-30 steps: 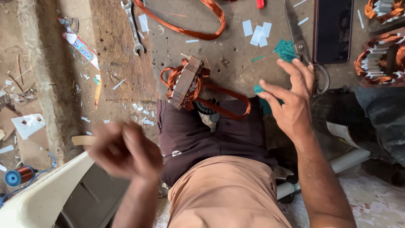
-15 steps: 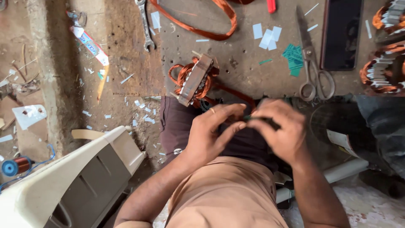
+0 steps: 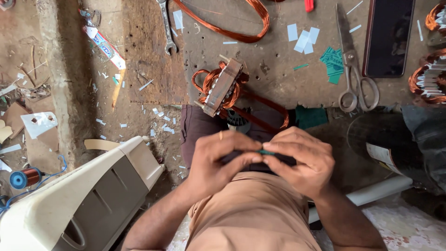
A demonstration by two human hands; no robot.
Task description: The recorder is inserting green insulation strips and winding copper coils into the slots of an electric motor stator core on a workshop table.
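Note:
My left hand and my right hand meet in front of my belly, fingertips pinched together on a small green strip held between them. Just beyond the hands, at the bench edge, a motor stator wound with copper wire lies tilted, with loops of copper wire trailing from it over my lap. More green strips lie on the bench beside a pair of scissors.
On the bench lie a spanner, a large copper wire loop, white paper slips, a dark phone and more wound stators at right. A cream plastic chair stands lower left; a copper spool lies on the floor.
My right hand came back from the bench and my left hand came up; both now meet at my belly, pinching the green strip. The view has shifted slightly.

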